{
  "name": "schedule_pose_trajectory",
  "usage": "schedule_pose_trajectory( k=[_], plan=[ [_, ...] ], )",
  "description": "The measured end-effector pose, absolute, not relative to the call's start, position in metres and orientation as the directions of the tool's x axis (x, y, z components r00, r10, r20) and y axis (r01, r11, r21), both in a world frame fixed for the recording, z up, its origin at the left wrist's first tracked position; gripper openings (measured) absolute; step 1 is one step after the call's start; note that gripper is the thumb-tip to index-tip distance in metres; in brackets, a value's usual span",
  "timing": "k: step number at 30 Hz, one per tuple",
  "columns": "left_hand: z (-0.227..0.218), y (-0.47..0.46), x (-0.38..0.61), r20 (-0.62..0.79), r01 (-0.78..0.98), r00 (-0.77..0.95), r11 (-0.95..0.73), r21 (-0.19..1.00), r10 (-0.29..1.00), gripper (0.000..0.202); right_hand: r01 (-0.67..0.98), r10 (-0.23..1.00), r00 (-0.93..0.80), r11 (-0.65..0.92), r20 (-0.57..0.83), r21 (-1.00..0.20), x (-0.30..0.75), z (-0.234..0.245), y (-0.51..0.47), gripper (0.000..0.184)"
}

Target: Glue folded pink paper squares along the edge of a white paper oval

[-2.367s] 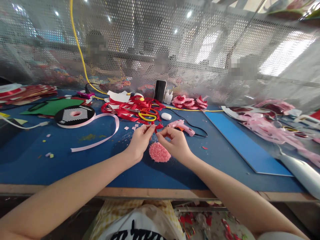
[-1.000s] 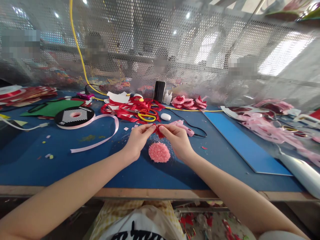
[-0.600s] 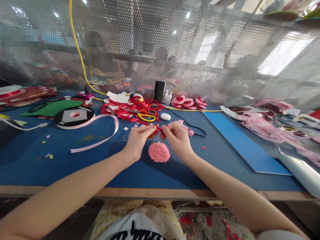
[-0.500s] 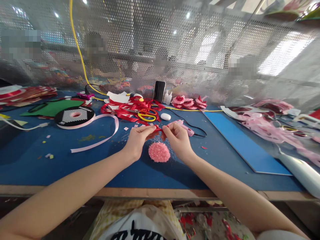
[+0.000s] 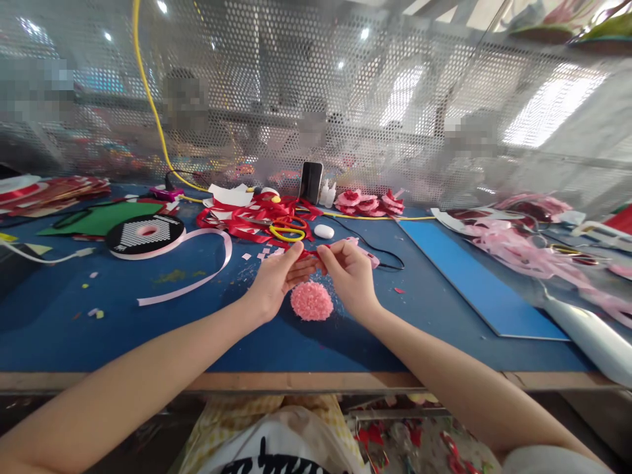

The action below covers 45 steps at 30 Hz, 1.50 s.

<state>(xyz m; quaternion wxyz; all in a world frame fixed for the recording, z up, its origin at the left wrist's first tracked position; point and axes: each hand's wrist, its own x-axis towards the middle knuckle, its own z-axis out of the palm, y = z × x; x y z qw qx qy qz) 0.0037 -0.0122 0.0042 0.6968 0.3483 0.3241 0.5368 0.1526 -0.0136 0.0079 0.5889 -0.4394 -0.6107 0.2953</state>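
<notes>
Over the blue tabletop (image 5: 385, 349), my right hand (image 5: 351, 271) pinches a red strip (image 5: 310, 253) — hold of my left hand (image 5: 276, 278) unclear. Perforated metal screen (image 5: 281, 72) stands behind; pink pompom (image 5: 312, 301) rests nearby.

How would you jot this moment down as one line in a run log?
right hand: pinching red ribbon piece | left hand: against its left side, grip unclear | pink fluffy ball: on blue tabletop, nearer the person

Desk (image 5: 276, 349): blue top, brown front edge (image 5: 316, 381) | far edge: grey perforated metal screen (image 5: 276, 79) rising along its full width | seen through it: dim blur, small white lights (image 5: 365, 33) | above far right corner: broad bright patch (image 5: 553, 108), source unclear | below near edge: grey floor (image 5: 424, 454), red scraps (image 5: 371, 434)
</notes>
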Motion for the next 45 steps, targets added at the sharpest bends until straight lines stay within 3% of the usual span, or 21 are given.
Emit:
schedule_pose_trajectory(
  k=[10, 17, 26, 31, 34, 37, 41, 45],
  plan=[
    [-0.002, -0.005, -0.001, -0.019, -0.402, 0.089, 0.053, 0.914, 0.996, 0.031, 0.251, 0.920, -0.006, 0.382, 0.393, -0.890, 0.157, 0.010, -0.008, 0.028],
    [0.002, -0.008, 0.002, -0.021, -0.406, 0.094, 0.057, 0.912, 0.995, 0.028, 0.268, 0.894, -0.012, 0.434, 0.448, -0.860, 0.157, 0.010, -0.010, 0.027],
    [0.003, -0.016, 0.010, -0.086, -0.524, 0.129, 0.142, 0.840, 0.988, 0.041, 0.370, 0.749, -0.145, 0.647, 0.647, -0.666, 0.155, 0.007, -0.014, 0.020],
    [0.003, -0.015, 0.008, -0.113, -0.490, 0.128, 0.162, 0.856, 0.985, 0.042, 0.428, 0.713, -0.181, 0.677, 0.677, -0.598, 0.158, 0.011, -0.015, 0.023],
    [0.004, -0.013, 0.004, -0.086, -0.415, 0.130, 0.133, 0.900, 0.988, 0.036, 0.444, 0.761, -0.115, 0.615, 0.639, -0.652, 0.159, 0.013, -0.014, 0.017],
    [0.005, -0.012, 0.002, -0.031, -0.336, 0.151, 0.081, 0.939, 0.988, 0.029, 0.369, 0.836, -0.088, 0.533, 0.542, -0.761, 0.160, 0.016, -0.012, 0.029],
    [0.007, -0.012, 0.000, 0.029, -0.255, 0.190, 0.020, 0.967, 0.981, 0.023, 0.318, 0.842, -0.106, 0.533, 0.529, -0.784, 0.160, 0.019, -0.010, 0.012],
    [0.008, -0.012, -0.001, 0.086, -0.194, 0.156, -0.055, 0.980, 0.984, 0.017, 0.292, 0.865, -0.052, 0.492, 0.500, -0.821, 0.161, 0.016, -0.008, 0.012]
  ],
)
